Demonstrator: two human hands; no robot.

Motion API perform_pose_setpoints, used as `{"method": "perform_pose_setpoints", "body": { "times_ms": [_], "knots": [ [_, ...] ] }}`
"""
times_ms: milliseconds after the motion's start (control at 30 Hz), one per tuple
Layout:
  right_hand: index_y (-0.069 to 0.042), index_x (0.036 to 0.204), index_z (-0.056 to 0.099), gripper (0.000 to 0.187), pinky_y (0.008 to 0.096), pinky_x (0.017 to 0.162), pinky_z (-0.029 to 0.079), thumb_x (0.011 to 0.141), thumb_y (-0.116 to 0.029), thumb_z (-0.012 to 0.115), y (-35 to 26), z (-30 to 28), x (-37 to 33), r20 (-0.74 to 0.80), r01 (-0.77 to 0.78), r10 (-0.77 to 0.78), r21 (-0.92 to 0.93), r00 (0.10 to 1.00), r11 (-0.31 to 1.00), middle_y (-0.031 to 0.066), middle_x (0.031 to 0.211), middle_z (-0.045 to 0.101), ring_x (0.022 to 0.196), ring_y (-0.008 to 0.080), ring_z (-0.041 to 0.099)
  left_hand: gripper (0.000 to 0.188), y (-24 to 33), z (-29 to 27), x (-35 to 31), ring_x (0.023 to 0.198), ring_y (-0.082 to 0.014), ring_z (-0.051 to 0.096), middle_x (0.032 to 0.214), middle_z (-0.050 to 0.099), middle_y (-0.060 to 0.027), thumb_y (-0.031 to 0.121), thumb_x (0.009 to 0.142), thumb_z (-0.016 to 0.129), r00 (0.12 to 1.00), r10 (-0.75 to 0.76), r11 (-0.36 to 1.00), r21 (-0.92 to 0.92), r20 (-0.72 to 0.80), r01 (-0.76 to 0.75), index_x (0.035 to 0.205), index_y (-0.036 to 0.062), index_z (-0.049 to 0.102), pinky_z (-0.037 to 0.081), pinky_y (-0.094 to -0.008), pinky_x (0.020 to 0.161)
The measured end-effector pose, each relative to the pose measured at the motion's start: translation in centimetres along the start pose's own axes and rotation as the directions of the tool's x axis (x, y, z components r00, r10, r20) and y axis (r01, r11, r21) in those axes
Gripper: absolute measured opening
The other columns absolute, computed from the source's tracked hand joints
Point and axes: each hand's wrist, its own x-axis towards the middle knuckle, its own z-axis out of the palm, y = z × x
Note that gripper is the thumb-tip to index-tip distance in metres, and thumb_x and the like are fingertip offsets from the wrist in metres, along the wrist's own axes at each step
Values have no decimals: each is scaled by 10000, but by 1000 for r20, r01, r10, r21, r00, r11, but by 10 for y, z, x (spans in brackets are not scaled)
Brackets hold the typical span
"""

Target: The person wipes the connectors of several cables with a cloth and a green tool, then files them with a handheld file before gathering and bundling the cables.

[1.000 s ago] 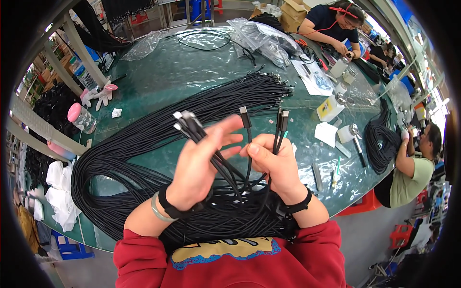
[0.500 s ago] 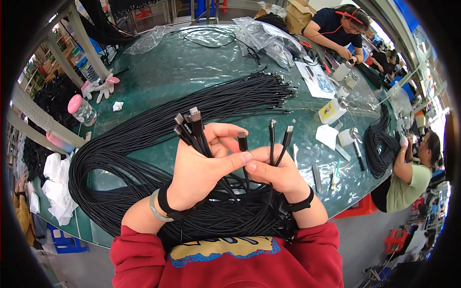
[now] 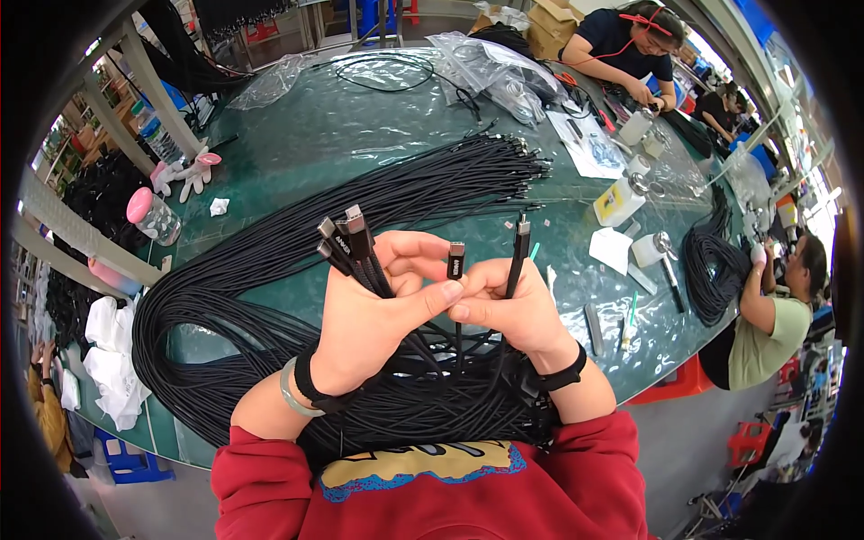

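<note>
Left hand (image 3: 355, 328) and right hand (image 3: 519, 310) meet in the head view, pinching an upright connector (image 3: 456, 261); the left grips more connectors (image 3: 358, 238). The right's connectors (image 3: 520, 247), splayed half a second ago, now line up. Black cables (image 3: 405, 184) cover the tabletop (image 3: 333, 126) beneath.

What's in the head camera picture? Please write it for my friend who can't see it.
A person's left hand and right hand meet at one upright black cable plug, with other plugs standing up on either side. Behind and below them, a thick bundle of black cables curves across a green table.
</note>
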Motion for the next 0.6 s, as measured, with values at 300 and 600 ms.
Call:
{"method": "perform_pose_setpoints", "body": {
  "times_ms": [300,600],
  "knots": [
    [-39,736,538,133,144,512,370,699,-12,664,8,2,2,-63,-5,3,-27,998,1000,-33,665,542,570,10,471,265,0,1,3,532,-29,457,762,593,-56,-7,719,631,988,-155,970,-191,2,152,957,-1,515,292,-143,413],
    [-50,748,527,111,160,451,257,759,-102,625,10,-3,5,-164,45,-33,69,986,997,-57,633,482,518,-1,370,329,-8,-4,13,562,-29,412,866,560,-34,213,879,453,960,-176,847,-463,216,260,1123,-6,475,365,-183,542]
  ]
}}
